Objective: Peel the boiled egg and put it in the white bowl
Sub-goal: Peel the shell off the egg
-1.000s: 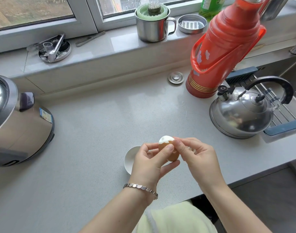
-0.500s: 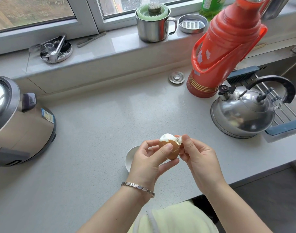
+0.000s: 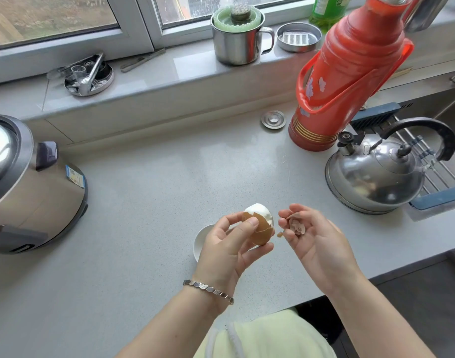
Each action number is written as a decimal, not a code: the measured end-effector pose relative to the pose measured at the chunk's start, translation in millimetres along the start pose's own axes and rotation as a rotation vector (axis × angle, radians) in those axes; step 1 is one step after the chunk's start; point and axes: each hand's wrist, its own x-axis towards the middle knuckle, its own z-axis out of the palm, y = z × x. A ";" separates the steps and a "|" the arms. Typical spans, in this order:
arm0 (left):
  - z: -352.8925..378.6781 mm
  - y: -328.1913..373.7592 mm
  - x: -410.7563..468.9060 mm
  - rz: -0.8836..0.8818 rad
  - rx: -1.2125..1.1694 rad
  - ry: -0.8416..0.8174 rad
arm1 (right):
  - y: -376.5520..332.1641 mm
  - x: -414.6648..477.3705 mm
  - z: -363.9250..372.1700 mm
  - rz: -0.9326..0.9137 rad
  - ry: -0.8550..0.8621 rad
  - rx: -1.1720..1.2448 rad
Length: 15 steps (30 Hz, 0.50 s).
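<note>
**Position of task items**

- Left hand (image 3: 229,244): holds the egg (image 3: 260,226) upright above the table (image 3: 169,177). The thumb lies across the brown shell and the fingers are curled behind and under it.
- Egg: the top is bare white. The brown shell covers the lower part and ends in a jagged broken edge.
- Right hand (image 3: 316,241): just beside the egg, not touching it. The palm faces up in a loose, half-open cup with the fingers gently bent. Shell pieces (image 3: 296,226) lie in the palm, and one small chip sits at the thumb tip.
- White bowl (image 3: 199,241): stands on the table directly under the left hand. Only its left rim shows.

**Edges and free room**

- Both hands are near the front edge of the table, which runs diagonally behind the right forearm.
- The rice cooker (image 3: 33,182) bounds the left side.
- The kettle (image 3: 373,177) and red thermos (image 3: 350,73) bound the right side, with the kettle at the edge of the sink.
- Between these items, bare table extends from the hands to the back wall. A small metal disc (image 3: 273,119) lies there, near the thermos base.
</note>
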 end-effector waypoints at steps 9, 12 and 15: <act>-2.1 2.9 1.8 0.043 0.090 0.021 | -3.0 -12.0 10.4 -0.207 -0.116 -0.508; -0.2 2.6 1.2 0.057 0.133 0.039 | 2.6 -12.0 13.1 -0.346 -0.092 -0.646; -0.4 0.9 1.3 0.063 0.172 0.074 | 4.3 -12.2 12.5 -0.436 -0.085 -0.735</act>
